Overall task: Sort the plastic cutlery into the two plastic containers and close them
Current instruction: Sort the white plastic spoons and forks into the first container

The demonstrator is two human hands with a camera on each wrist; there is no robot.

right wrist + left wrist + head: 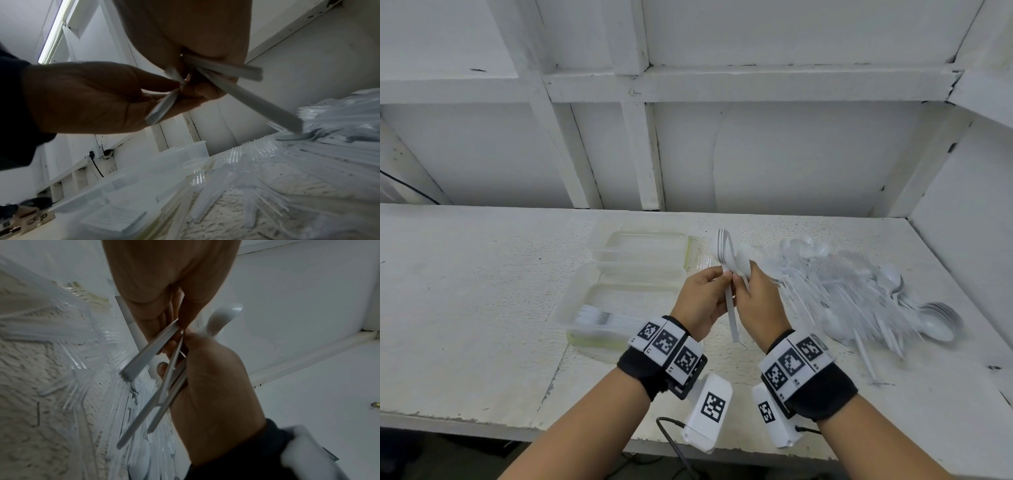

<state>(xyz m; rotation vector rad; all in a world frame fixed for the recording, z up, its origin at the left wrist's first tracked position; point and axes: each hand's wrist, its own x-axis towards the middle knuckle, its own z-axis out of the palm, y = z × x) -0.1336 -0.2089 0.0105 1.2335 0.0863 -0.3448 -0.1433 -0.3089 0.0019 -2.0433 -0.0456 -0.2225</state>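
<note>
Left hand [700,301] pinches the forks [722,251]; right hand [758,305] grips spoons [741,262]. Separate fully, then lay forks in the near container [571,308].

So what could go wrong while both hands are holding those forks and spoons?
The left hand and right hand pinch a mixed bunch in mid-air; a piece might slip and drop. A spoon could also end up in the near container, which already holds stacked forks. The pile sprawls close to the counter's front edge, so a nudge may knock some off.
</note>
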